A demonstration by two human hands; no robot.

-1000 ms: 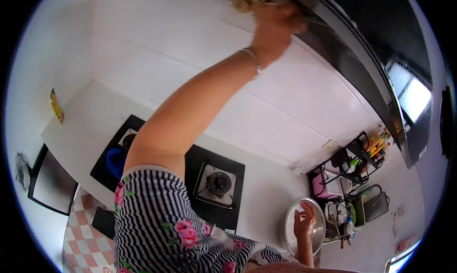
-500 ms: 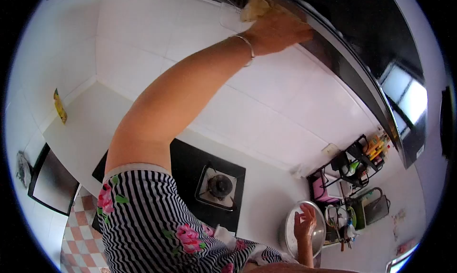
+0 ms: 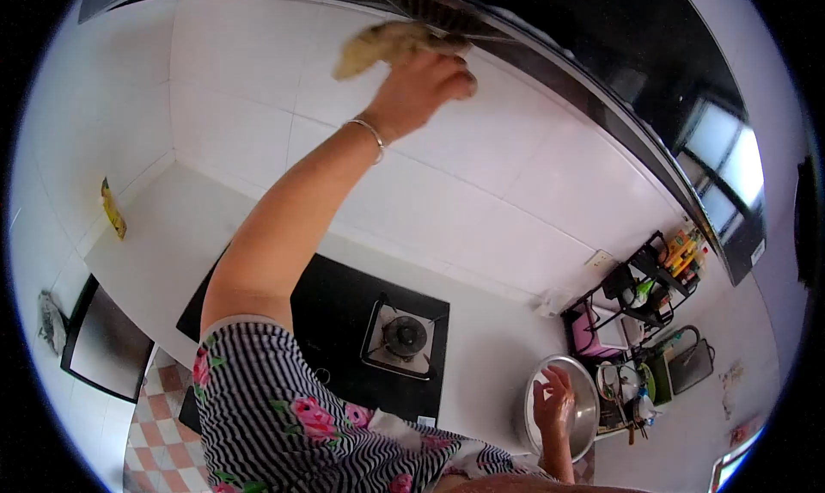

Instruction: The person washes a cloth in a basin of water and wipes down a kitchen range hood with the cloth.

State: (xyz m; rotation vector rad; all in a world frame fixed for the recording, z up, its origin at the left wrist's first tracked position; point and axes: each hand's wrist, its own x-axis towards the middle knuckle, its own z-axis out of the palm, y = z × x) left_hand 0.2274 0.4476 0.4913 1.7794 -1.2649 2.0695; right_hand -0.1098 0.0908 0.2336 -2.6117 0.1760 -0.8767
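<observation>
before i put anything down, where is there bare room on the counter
Bare counter shows between the gas stove's right edge and the metal basin, and left of the stove toward the yellow packet. It's crowded right of the basin, with dishes and a black rack; your right hand is at the basin.

yellow packet [image 3: 113, 211] on pale counter [image 3: 176, 226], black gas stove [image 3: 339, 300], pink container [image 3: 591, 336], checkered floor [image 3: 159, 446]

The head camera (a wide, round-edged view) looks forward and down over the counter [image 3: 490, 338].
</observation>
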